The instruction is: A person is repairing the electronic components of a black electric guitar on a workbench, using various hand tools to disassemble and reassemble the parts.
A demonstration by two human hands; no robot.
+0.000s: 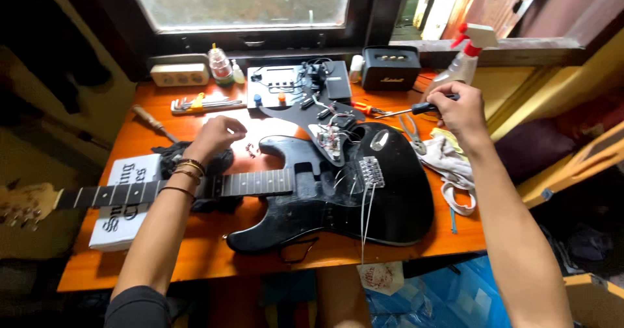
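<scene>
We see an orange wooden table (195,263) under a window (240,0), with a dark room around it. The largest thing on the table is a black electric guitar (364,204); it lies flat, the body to the right, the neck (195,188) going to the left over a white book (127,201). The black pickguard (312,117) is lifted off the body and lies tilted at its upper edge, with wires and small parts showing on it. Behind it stands a small black speaker (390,67), and to the right a spray bottle (463,58) with a red and white head. A white cloth (448,165) lies just beside the guitar body on the right, and pliers (412,133) are near it. A set of hex keys (201,102) lies at the back left.

The right hand (458,107) is over the right edge of the table, its fingers clamped on the dark handle of a screwdriver (409,110), whose shaft points left toward the pickguard. The left hand (214,136) hovers above the neck joint, the fingers loosely curled together and holding nothing we can see. Some small screws (250,149) lie on the table just beside this hand.
</scene>
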